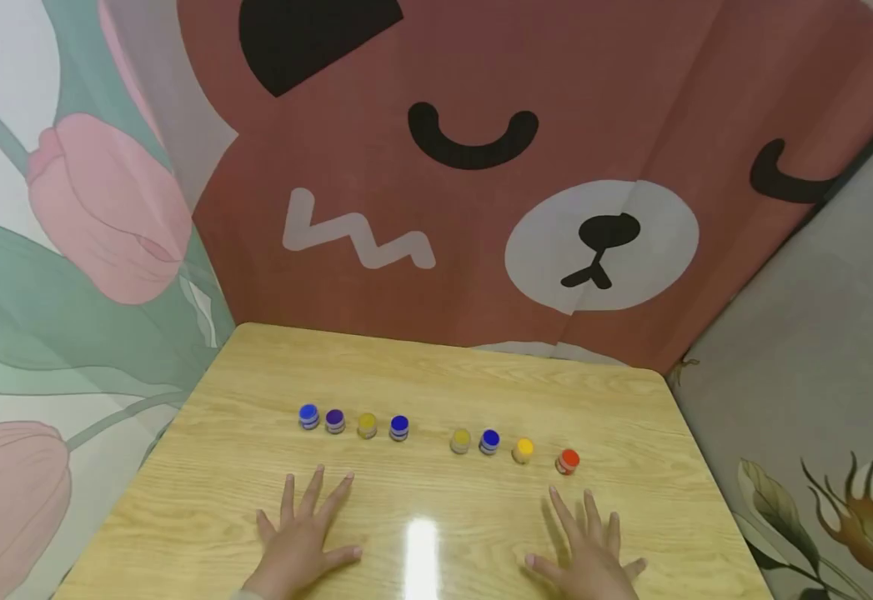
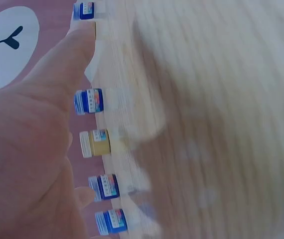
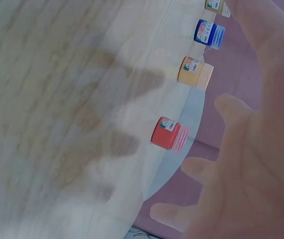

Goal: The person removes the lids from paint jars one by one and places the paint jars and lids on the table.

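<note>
Several small paint jars stand upright in a row across the table. On the left are a blue jar (image 1: 308, 417), a purple-topped jar (image 1: 334, 421), a dull yellow jar (image 1: 367, 425) and a dark blue jar (image 1: 399, 427). After a gap come another dull yellow jar (image 1: 461, 441), a dark blue jar (image 1: 489, 442), an orange-yellow jar (image 1: 524, 451) and a red jar (image 1: 568, 462). My left hand (image 1: 297, 537), fingers spread, is nearest the left group and holds nothing. My right hand (image 1: 589, 550) is spread below the red jar, also holding nothing. Labels show on the jars in both wrist views.
The jars stand on a light wood-grain table (image 1: 421, 375). Behind it hangs a brown bear-print cloth (image 1: 376, 292). Floral-print walls flank it, tulips (image 1: 113, 208) at the left. A bright light reflection (image 1: 422, 554) lies between the hands.
</note>
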Demonstrator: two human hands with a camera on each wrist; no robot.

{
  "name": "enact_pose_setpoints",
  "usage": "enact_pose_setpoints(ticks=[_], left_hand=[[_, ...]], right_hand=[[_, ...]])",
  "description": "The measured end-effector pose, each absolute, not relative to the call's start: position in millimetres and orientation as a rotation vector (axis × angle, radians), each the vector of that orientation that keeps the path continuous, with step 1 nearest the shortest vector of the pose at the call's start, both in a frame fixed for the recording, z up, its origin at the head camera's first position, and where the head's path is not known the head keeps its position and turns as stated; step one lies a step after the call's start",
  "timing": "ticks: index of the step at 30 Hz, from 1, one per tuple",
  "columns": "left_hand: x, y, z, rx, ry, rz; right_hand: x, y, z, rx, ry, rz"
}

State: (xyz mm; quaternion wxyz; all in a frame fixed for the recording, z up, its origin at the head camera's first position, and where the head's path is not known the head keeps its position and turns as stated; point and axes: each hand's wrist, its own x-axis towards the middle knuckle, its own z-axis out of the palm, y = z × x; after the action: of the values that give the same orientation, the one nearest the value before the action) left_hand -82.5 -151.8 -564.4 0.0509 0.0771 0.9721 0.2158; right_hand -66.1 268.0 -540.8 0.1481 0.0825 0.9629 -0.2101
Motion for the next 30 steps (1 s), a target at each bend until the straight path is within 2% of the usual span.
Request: enact_pose_setpoints(ticks=[16, 25, 30], left_hand=[[-116.2, -113.1, -553.3, 0.441, 2.902, 0.834], [-144.7, -75.2, -559.2, 0.701, 2.857, 0.933], [-161.9, -56.0, -567.6, 0.660, 2.787, 1.089]], right_hand=[[-89.6, 243.5, -529.8, -0.050, 2.810, -0.811], [-111.6, 216.9, -545.1, -0.163, 2.841, -1.131], [-126.6, 203.7, -558.1, -0.151, 2.852, -1.274]])
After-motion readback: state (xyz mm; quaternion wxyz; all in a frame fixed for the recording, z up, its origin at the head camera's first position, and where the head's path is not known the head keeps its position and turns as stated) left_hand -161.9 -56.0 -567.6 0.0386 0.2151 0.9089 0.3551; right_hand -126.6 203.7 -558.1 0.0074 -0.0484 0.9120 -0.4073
